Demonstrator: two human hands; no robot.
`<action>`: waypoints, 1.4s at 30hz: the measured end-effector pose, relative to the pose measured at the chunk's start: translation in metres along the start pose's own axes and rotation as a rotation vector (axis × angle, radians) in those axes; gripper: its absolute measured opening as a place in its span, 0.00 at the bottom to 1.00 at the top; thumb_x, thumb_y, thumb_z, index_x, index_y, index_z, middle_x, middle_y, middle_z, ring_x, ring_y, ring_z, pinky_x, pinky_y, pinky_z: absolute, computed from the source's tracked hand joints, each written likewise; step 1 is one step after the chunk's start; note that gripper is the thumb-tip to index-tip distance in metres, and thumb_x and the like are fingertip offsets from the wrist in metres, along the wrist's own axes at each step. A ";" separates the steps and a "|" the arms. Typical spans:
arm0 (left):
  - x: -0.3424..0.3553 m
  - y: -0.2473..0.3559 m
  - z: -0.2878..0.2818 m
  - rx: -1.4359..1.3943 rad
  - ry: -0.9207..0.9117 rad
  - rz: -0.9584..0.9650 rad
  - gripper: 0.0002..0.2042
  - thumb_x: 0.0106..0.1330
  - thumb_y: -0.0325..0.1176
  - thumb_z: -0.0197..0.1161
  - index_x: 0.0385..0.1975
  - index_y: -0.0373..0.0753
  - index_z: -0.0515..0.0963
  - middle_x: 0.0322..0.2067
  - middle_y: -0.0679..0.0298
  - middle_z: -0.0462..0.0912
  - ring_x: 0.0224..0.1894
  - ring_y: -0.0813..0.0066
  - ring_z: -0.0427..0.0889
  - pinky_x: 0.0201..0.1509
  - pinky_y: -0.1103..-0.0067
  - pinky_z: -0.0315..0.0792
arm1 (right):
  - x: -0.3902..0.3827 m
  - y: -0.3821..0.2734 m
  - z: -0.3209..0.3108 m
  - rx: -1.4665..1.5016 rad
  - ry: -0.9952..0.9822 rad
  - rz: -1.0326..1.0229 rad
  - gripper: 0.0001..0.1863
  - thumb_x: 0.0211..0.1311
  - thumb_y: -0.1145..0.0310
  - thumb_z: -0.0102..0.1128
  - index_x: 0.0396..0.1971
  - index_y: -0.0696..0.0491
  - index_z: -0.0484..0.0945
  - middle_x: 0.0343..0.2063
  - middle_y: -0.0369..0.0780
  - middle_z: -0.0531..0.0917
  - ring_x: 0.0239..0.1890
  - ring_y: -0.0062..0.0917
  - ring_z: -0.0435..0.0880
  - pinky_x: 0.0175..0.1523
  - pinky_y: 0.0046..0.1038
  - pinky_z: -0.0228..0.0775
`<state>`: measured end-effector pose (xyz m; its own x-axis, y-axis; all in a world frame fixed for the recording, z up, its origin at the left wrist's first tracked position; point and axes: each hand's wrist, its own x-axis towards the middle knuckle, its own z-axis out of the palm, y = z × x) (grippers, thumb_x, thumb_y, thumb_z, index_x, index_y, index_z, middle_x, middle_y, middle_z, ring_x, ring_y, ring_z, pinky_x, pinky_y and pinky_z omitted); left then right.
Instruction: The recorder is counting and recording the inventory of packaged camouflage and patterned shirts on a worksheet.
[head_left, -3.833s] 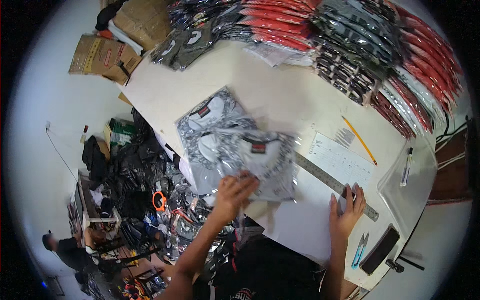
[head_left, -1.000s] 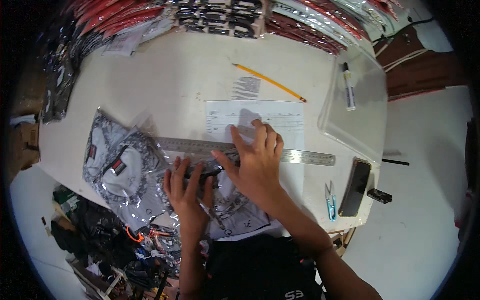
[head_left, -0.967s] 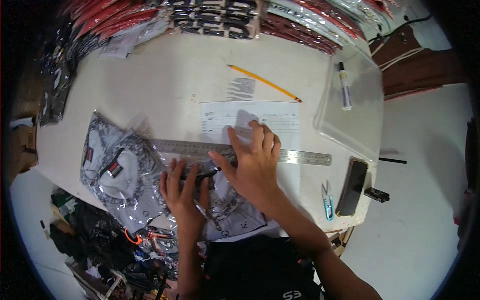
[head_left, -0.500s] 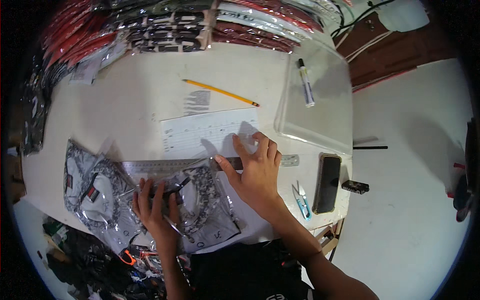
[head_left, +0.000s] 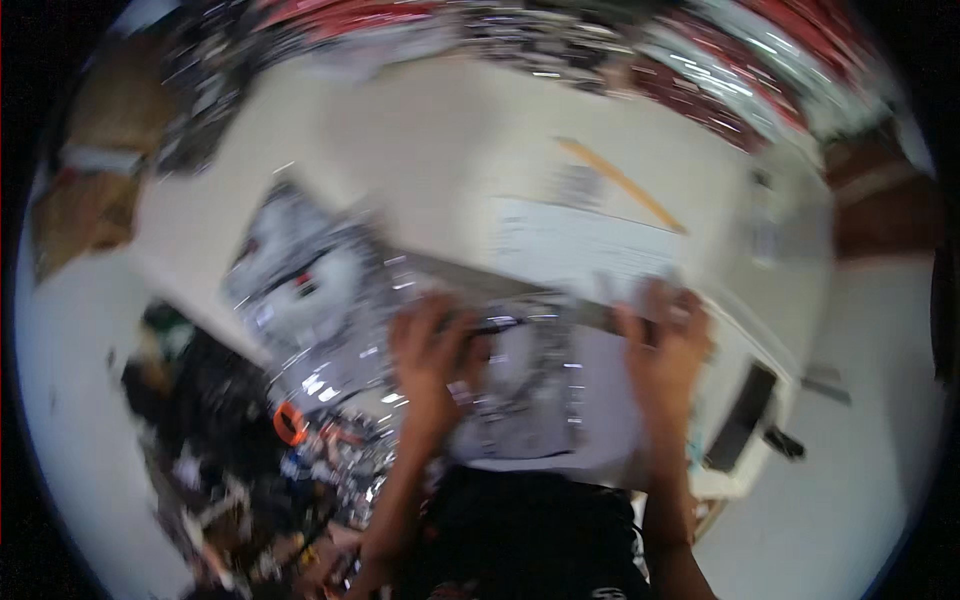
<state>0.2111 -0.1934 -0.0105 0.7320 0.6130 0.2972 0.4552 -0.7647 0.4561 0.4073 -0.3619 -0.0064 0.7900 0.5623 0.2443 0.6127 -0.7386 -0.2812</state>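
Motion blurs the whole view. My left hand (head_left: 432,350) lies with fingers apart on the plastic-bagged grey camouflage shirt (head_left: 515,390) in front of me. A second bagged camouflage shirt (head_left: 320,275) lies to its left. My right hand (head_left: 668,345) is at the lower right corner of the ruled paper sheet (head_left: 565,245), its fingertips smeared. Between the paper and the shirts runs a metal ruler (head_left: 455,272), partly covered by the near bag. Whether the right fingers touch the ruler or the paper, I cannot tell.
Above the paper lies a yellow pencil (head_left: 625,187), with a marker (head_left: 765,225) farther right. A dark phone (head_left: 740,415) rests by the right table edge. Stacked bagged garments (head_left: 540,45) line the far side. Dark piled items (head_left: 225,400) are below the table's left edge.
The view has swung to the left, so the table's contents appear farther right and tilted. My right hand has shifted to the paper's lower right corner; my left hand stays on the bagged shirt.
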 end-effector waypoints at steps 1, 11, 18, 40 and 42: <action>0.000 0.004 0.003 0.004 -0.017 -0.023 0.16 0.55 0.33 0.70 0.45 0.40 0.81 0.52 0.53 0.76 0.61 0.52 0.71 0.65 0.56 0.59 | -0.001 0.004 -0.001 0.066 -0.042 0.076 0.27 0.56 0.49 0.67 0.51 0.50 0.80 0.48 0.50 0.75 0.52 0.44 0.73 0.54 0.46 0.66; -0.007 -0.001 -0.004 -0.150 0.147 -0.067 0.15 0.55 0.30 0.71 0.43 0.40 0.81 0.53 0.57 0.77 0.62 0.57 0.73 0.66 0.59 0.61 | 0.004 -0.003 -0.006 -0.079 -0.150 0.025 0.25 0.62 0.52 0.63 0.56 0.47 0.79 0.50 0.45 0.73 0.53 0.40 0.72 0.56 0.42 0.66; -0.028 -0.004 -0.041 -0.133 0.382 -0.076 0.16 0.50 0.21 0.69 0.41 0.38 0.82 0.39 0.59 0.81 0.42 0.62 0.79 0.44 0.69 0.67 | 0.005 0.004 -0.003 -0.022 -0.169 -0.025 0.20 0.64 0.70 0.59 0.56 0.48 0.78 0.47 0.44 0.73 0.49 0.38 0.73 0.55 0.39 0.68; -0.006 -0.033 -0.062 0.049 0.246 -0.118 0.16 0.57 0.19 0.63 0.47 0.35 0.80 0.36 0.55 0.77 0.40 0.60 0.76 0.46 0.73 0.70 | -0.002 0.011 -0.003 0.051 -0.118 -0.037 0.32 0.45 0.80 0.54 0.56 0.51 0.77 0.50 0.48 0.70 0.54 0.44 0.68 0.58 0.44 0.62; -0.003 -0.029 -0.060 -0.057 0.225 -0.124 0.13 0.62 0.24 0.60 0.46 0.34 0.80 0.37 0.54 0.77 0.39 0.61 0.76 0.46 0.73 0.71 | -0.002 0.013 -0.004 0.049 -0.116 -0.019 0.32 0.45 0.80 0.55 0.56 0.51 0.77 0.51 0.48 0.70 0.54 0.44 0.68 0.58 0.44 0.62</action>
<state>0.1654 -0.1606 0.0255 0.5387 0.7348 0.4122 0.5001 -0.6726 0.5455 0.4136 -0.3740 -0.0068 0.7737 0.6174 0.1421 0.6258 -0.7097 -0.3235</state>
